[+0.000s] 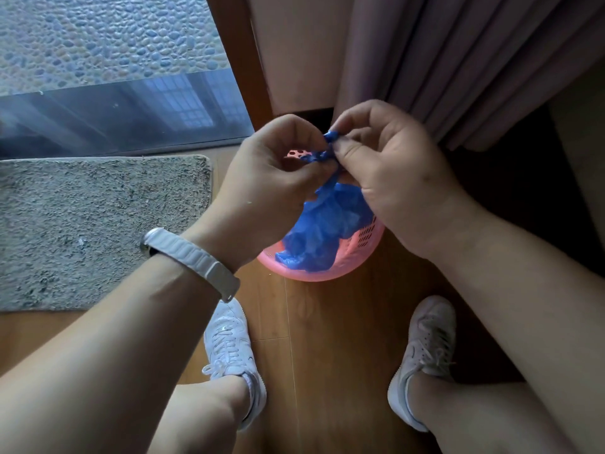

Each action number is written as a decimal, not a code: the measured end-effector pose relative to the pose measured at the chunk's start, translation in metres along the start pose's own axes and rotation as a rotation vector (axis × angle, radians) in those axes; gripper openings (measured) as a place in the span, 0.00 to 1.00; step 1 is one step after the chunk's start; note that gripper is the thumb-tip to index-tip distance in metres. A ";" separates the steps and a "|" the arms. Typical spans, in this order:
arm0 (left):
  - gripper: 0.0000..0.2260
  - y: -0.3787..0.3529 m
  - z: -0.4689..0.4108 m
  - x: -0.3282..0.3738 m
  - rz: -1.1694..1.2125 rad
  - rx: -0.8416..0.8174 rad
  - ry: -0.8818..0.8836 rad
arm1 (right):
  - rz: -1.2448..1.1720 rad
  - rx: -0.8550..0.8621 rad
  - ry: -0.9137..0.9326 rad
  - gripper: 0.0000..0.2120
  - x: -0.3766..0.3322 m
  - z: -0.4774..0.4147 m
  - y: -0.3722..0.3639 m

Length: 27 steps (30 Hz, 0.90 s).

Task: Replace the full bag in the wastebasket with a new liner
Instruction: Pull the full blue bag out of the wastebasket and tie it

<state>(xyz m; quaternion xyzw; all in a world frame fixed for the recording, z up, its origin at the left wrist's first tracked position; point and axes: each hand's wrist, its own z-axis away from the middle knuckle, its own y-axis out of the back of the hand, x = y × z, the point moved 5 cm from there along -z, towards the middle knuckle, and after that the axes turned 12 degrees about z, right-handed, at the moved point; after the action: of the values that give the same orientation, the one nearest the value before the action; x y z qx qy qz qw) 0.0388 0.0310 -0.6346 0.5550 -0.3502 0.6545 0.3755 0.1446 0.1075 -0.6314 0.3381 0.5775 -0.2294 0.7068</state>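
A pink perforated wastebasket (353, 257) stands on the wooden floor between my feet and the curtain. A blue plastic bag (324, 231) fills it, its top gathered into a twisted neck above the rim. My left hand (265, 178) pinches that neck from the left. My right hand (393, 172) grips the twisted blue end from the right, thumb and fingers closed on it. Both hands hover just above the basket and hide its far rim. No other liner is in view.
A grey shaggy mat (98, 224) lies on the floor to the left. A glass door with a wooden frame (242, 70) is behind it. A mauve curtain (458, 67) hangs at the right. My white sneakers (229, 342) stand near the basket.
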 end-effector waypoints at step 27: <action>0.06 0.014 -0.057 0.022 0.323 0.131 -0.002 | 0.432 -0.008 0.004 0.05 0.045 -0.047 -0.012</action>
<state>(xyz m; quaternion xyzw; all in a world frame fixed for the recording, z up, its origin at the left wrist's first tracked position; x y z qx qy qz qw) -0.0024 0.0762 -0.6215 0.5154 -0.3916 0.7273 0.2281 0.1153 0.1375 -0.6821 0.4515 0.4939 -0.0699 0.7398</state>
